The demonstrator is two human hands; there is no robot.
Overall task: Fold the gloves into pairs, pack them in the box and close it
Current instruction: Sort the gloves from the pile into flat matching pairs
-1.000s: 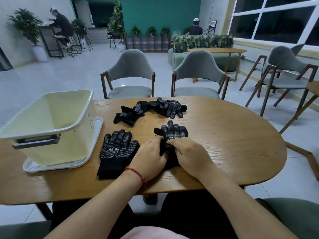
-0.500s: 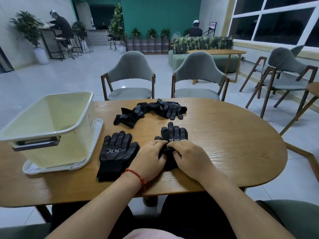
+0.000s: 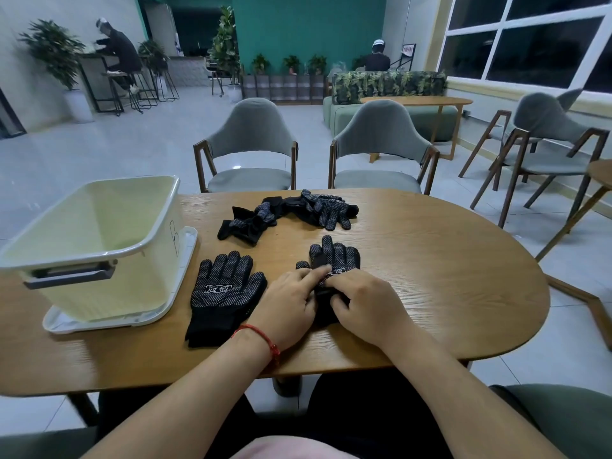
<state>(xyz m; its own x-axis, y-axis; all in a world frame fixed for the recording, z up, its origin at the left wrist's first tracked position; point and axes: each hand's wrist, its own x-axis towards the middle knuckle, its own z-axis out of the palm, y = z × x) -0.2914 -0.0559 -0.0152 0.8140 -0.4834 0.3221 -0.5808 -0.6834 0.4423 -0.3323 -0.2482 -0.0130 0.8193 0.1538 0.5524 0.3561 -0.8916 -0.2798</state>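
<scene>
Near the front edge of the worktop (image 3: 430, 266), both hands are bunched over the cuff of a black glove (image 3: 336, 256), which lies dotted side up with its finger ends pointing away from the person. The left hand (image 3: 288, 306) has changed in the last half second. Its index finger, tucked in with the rest before, now stretches forward and lies flat across the glove beside the printed label. Its other fingers (image 3: 309, 293) stay curled onto the bunched cuff, and the thumb is hidden from where I stand. The right hand (image 3: 367, 306) looks much as it did, knuckles up and fingers folded tight, pinching the same cuff from the opposite side. The glove itself has hardly shifted, though a narrow dark fold now stands up just ahead of the outstretched index finger. Just left of the fingers a second glove (image 3: 225, 289) lies spread flat, dotted side up, its edge right against the left hand. Beyond the fingers, well apart from them, a heap of gloves (image 3: 288, 213) sits tangled. Far to the left of the fingers the pale open box (image 3: 99, 240) stands on its white lid (image 3: 190, 246). None of these has moved.
</scene>
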